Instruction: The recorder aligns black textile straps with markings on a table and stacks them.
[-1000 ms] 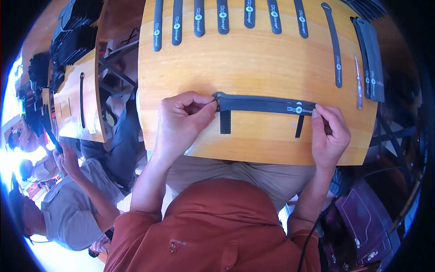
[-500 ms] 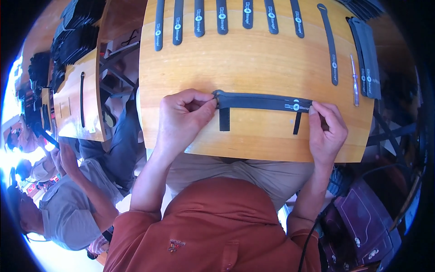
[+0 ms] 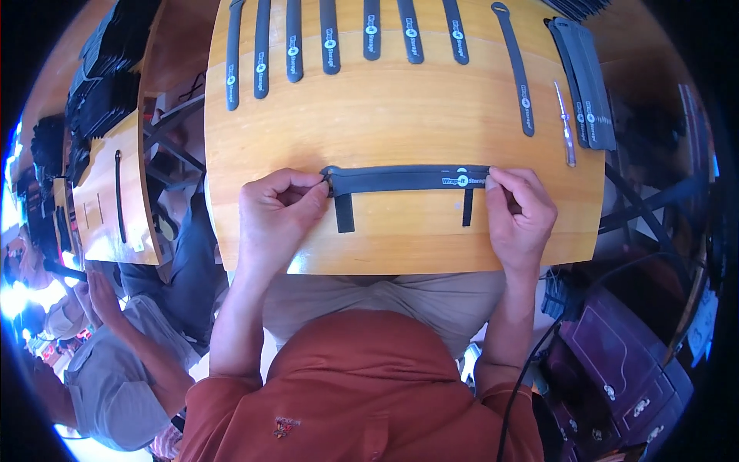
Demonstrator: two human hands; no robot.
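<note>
A dark grey storage strap (image 3: 392, 180) with a white printed mark stretches level between my two hands, close over the table. My left hand (image 3: 281, 212) pinches its left end, where a small ring or loop shows. The right end is pinched between the thumb and fingers of my right hand (image 3: 521, 215). Below the strap, a wide black strip (image 3: 345, 214) and a narrower black strip (image 3: 467, 208) show on the table's wood; their upper ends are hidden behind it.
Several like straps (image 3: 331, 38) lie in a row along the far side of the wooden table (image 3: 369, 115). Farther right are a single strap (image 3: 516, 73), a screwdriver (image 3: 566, 127) and a stack of straps (image 3: 589, 92). At left, a co-worker (image 3: 127, 362) sits by another table (image 3: 138, 208).
The whole view has shifted, so table and hands appear farther left. Both hands still pinch the strap ends, and the strap looks more level. The co-worker's hand has dropped slightly.
</note>
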